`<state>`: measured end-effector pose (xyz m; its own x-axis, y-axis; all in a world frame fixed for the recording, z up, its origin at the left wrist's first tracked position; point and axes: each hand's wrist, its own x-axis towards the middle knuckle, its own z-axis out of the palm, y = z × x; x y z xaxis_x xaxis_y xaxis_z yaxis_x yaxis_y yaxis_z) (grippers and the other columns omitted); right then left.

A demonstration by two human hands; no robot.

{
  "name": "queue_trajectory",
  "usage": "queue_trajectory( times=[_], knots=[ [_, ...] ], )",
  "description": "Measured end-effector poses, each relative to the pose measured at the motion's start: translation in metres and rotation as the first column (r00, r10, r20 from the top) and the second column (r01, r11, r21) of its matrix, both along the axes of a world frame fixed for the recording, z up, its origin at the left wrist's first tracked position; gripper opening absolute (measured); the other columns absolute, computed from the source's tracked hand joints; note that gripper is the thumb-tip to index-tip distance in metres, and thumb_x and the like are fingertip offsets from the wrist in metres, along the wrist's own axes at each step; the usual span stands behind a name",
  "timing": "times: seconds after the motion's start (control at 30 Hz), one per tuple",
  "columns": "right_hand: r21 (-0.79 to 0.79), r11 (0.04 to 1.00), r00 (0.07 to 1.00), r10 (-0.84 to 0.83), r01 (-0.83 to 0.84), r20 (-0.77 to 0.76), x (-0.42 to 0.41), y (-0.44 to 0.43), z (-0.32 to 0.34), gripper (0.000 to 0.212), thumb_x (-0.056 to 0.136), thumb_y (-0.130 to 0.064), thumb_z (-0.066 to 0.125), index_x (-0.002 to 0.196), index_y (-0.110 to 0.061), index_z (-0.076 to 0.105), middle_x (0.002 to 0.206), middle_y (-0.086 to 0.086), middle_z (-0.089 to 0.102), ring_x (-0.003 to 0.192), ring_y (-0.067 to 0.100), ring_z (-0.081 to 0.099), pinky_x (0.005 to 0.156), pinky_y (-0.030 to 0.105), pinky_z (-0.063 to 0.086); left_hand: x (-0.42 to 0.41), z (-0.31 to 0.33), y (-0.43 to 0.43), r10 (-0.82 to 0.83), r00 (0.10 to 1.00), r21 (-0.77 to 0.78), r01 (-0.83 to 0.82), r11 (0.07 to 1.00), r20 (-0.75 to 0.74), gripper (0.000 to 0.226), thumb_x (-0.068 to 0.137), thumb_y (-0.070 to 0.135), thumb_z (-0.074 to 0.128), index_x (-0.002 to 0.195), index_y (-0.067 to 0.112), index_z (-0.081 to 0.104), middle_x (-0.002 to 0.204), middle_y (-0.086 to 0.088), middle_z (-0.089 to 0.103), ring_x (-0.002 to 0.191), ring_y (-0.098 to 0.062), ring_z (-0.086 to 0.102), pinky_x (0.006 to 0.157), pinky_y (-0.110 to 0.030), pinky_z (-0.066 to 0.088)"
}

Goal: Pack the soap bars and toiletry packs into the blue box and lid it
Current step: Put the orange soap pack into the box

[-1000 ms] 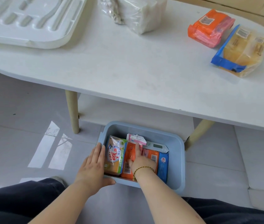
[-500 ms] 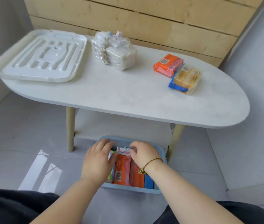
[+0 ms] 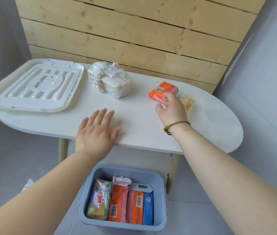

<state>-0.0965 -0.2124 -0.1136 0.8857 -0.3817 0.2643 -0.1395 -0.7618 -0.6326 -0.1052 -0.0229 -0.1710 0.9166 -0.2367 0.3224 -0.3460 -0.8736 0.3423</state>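
Orange soap pack (image 3: 161,89) lying by the counter's (image 3: 134,116) far right edge, beside yellow pack (image 3: 189,103) | right hand (image 3: 171,110) grip apparently pinching its near end | left hand (image 3: 95,131) spreading flat at near edge | blue box (image 3: 129,168) on floor, filling up | risk: slick wrap slipping, neighbour getting dragged off.

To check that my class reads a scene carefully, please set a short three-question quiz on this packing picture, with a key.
1. True or false: the white plastic lid covers the blue plastic box.
2. Which hand reaches to the orange wrapped soap pack?
3. Fill in: the clear plastic bag of white pieces lies on the white oval ____.
Key: 1 false; 2 the right hand; 3 table.
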Motion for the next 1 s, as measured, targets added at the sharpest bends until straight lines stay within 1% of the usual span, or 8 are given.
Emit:
queue_trajectory(
  times=[0.1, 0.23, 0.33, 0.43, 0.57, 0.7, 0.87, 1.0],
  knots=[
    [-0.084, 0.996, 0.997, -0.033, 0.027, -0.071, 0.048, -0.003, 0.008, 0.05, 0.088, -0.017, 0.052, 0.136, -0.009, 0.037, 0.142, 0.013, 0.038, 0.13, 0.028, 0.037, 0.101, 0.027, 0.03, 0.012, -0.009, 0.0, -0.004, 1.0, 0.102, 0.002, 0.995, 0.018, 0.056, 0.09, 0.045, 0.013, 0.139, 0.025, 0.032, 0.149, 0.004, 0.032, 0.14, -0.017, 0.021, 0.104, -0.03, 0.002],
    [-0.353, 0.933, 0.939, -0.185, 0.075, -0.291, 0.101, -0.015, 0.013, 0.057, 0.088, -0.026, 0.049, 0.141, -0.015, 0.03, 0.153, 0.013, 0.015, 0.141, 0.032, 0.01, 0.115, 0.036, 0.019, 0.013, -0.004, 0.0, -0.023, 0.999, 0.183, 0.028, 0.983, -0.032, 0.073, 0.077, 0.05, -0.002, 0.138, 0.028, 0.031, 0.15, 0.004, 0.029, 0.141, -0.017, 0.018, 0.102, -0.03, -0.001],
    [-0.327, 0.932, 0.863, -0.29, 0.157, -0.414, 0.128, -0.02, 0.006, 0.064, 0.088, -0.032, 0.048, 0.143, -0.014, 0.02, 0.154, 0.016, 0.01, 0.141, 0.036, 0.011, 0.114, 0.039, 0.021, 0.012, -0.002, -0.001, -0.025, 0.999, 0.19, 0.034, 0.981, -0.048, 0.088, 0.067, 0.052, -0.013, 0.138, 0.028, 0.032, 0.151, 0.003, 0.029, 0.141, -0.017, 0.018, 0.104, -0.031, 0.0],
    [-0.306, 0.921, 0.791, -0.369, 0.24, -0.489, 0.137, -0.02, -0.001, 0.075, 0.089, -0.04, 0.047, 0.146, -0.009, 0.01, 0.153, 0.022, 0.008, 0.14, 0.039, 0.012, 0.112, 0.04, 0.02, 0.006, 0.002, 0.0, -0.027, 0.998, 0.194, 0.036, 0.98, -0.05, 0.079, 0.074, 0.048, 0.0, 0.131, 0.021, 0.047, 0.142, -0.005, 0.045, 0.135, -0.024, 0.035, 0.102, -0.032, 0.007],
    [-0.257, 0.917, 0.763, -0.397, 0.305, -0.51, 0.142, -0.019, -0.004, 0.073, 0.087, -0.033, 0.05, 0.145, -0.012, 0.012, 0.153, 0.023, 0.003, 0.137, 0.041, 0.015, 0.109, 0.044, 0.026, 0.01, 0.001, 0.0, -0.044, 0.999, 0.181, 0.041, 0.983, 0.01, 0.054, 0.08, 0.036, 0.028, 0.105, 0.009, 0.067, 0.112, -0.017, 0.068, 0.107, -0.037, 0.062, 0.09, -0.038, 0.021],
    [-0.271, 0.944, 0.803, -0.306, 0.187, -0.512, 0.131, -0.014, -0.007, 0.07, 0.084, -0.023, 0.054, 0.143, -0.016, 0.017, 0.151, 0.016, 0.011, 0.132, 0.037, 0.024, 0.101, 0.041, 0.034, 0.009, 0.001, -0.001, -0.032, 0.999, 0.164, 0.035, 0.986, -0.022, 0.061, 0.079, 0.039, 0.021, 0.112, 0.012, 0.064, 0.121, -0.014, 0.063, 0.116, -0.034, 0.056, 0.095, -0.036, 0.017],
    [-0.281, 0.957, 0.856, -0.201, 0.068, -0.477, 0.097, 0.005, -0.012, 0.056, 0.086, -0.024, 0.05, 0.137, -0.019, 0.029, 0.144, 0.01, 0.024, 0.126, 0.034, 0.031, 0.099, 0.039, 0.036, 0.013, -0.004, -0.001, -0.021, 1.0, 0.151, 0.023, 0.988, -0.02, 0.086, 0.067, 0.049, -0.009, 0.136, 0.026, 0.037, 0.149, 0.001, 0.034, 0.14, -0.018, 0.023, 0.104, -0.031, 0.001],
    [-0.234, 0.972, 0.913, -0.08, -0.017, -0.399, 0.053, 0.022, -0.01, 0.054, 0.086, -0.029, 0.048, 0.137, -0.021, 0.031, 0.144, 0.006, 0.027, 0.123, 0.036, 0.035, 0.097, 0.037, 0.036, 0.007, -0.001, 0.002, -0.026, 0.999, 0.146, 0.032, 0.989, -0.044, 0.063, 0.087, 0.05, 0.006, 0.137, 0.025, 0.033, 0.15, 0.003, 0.029, 0.14, -0.015, 0.02, 0.103, -0.028, -0.001]
  ],
)
